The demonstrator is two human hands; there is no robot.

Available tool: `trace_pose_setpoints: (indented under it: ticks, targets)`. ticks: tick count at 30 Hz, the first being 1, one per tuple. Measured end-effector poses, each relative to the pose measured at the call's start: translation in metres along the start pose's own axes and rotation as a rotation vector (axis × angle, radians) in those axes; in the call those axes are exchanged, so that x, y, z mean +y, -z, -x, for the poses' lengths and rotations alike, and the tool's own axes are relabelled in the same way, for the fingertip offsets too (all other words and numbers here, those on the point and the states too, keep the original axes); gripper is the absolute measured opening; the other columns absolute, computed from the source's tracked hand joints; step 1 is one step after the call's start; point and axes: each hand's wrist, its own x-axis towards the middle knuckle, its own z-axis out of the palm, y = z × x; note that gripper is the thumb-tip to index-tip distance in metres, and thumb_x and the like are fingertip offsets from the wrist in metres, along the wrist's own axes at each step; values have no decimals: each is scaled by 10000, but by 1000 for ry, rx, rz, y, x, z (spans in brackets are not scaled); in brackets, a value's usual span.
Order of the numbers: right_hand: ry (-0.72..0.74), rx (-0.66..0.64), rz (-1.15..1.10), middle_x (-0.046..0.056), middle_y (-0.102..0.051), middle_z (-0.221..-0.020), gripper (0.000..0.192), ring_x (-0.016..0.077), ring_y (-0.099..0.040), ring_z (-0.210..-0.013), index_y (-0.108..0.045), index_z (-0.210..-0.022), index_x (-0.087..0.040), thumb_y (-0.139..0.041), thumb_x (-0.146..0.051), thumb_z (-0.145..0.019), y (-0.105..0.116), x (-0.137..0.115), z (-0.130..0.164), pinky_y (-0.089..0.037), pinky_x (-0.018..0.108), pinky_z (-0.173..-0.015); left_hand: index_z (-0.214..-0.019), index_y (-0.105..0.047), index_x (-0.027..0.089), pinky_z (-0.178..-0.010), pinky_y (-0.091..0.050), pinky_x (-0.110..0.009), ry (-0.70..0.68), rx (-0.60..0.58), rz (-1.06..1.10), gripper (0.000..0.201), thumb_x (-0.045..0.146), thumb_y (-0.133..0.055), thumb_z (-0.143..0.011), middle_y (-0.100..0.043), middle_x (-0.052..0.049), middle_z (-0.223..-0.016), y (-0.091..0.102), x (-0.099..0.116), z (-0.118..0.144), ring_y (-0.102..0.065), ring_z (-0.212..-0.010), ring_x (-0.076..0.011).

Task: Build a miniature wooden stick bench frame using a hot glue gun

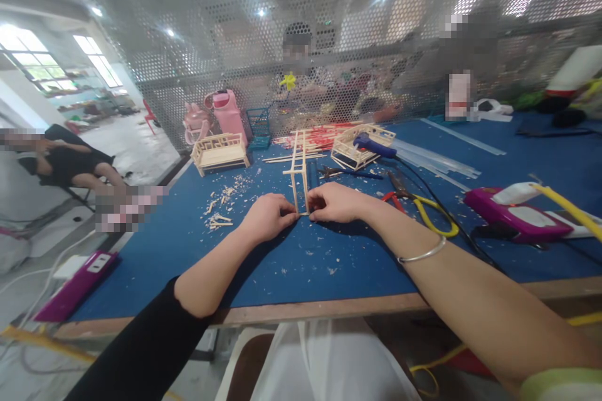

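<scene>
a thin wooden stick frame (300, 172) stands upright on the blue table (305, 257), near the middle. the left hand (268, 216) pinches its base from the left, fingers closed on the sticks; the right hand (336, 202) grips the base from the right. wood scraps (221, 207) lie just left of the hands. yellow-handled pliers (423, 207) lie to the right, with a purple glue gun (515, 213) beyond. a small wooden bench (220, 152) and a second stick model (362, 144) sit farther back.
</scene>
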Motion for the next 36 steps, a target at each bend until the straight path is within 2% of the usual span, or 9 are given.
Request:
trace_pose_setpoints:
  ticks: [6,22,32,36]
  targets:
    - [-21,-6,-1,-24,-597,-594,14,131,-534,-576,-601,-688,-190,-611,-187,-679,1,-1,0,-367,238,-541,-813,-743,209,-755,-434,-264,-22,-4,-48,166,256,-584,-818,-706,-29,-822,-1,-2,-2,-597,-768,-158]
    - [-48,19,-21,-18,-601,-608,33,125,-523,-570,-608,-682,-182,-637,-188,-666,-3,-9,-2,-370,225,-532,-751,-743,199,-675,-432,-242,55,32,37,159,234,-592,-789,-693,-25,-739,-1,-2,3,-604,-716,-150]
    - [-50,13,-67,-26,-565,-593,68,125,-504,-568,-563,-655,-186,-628,-206,-655,-2,-8,0,-358,229,-527,-761,-742,188,-679,-425,-251,58,-2,79,156,228,-594,-791,-694,-39,-760,1,-2,2,-604,-726,-162]
    - [-38,-4,-104,-40,-542,-576,58,114,-488,-551,-574,-665,-179,-600,-143,-627,-1,-7,0,-353,218,-512,-769,-742,196,-702,-425,-239,56,-24,100,158,235,-592,-798,-693,-32,-767,2,-4,3,-606,-743,-155]
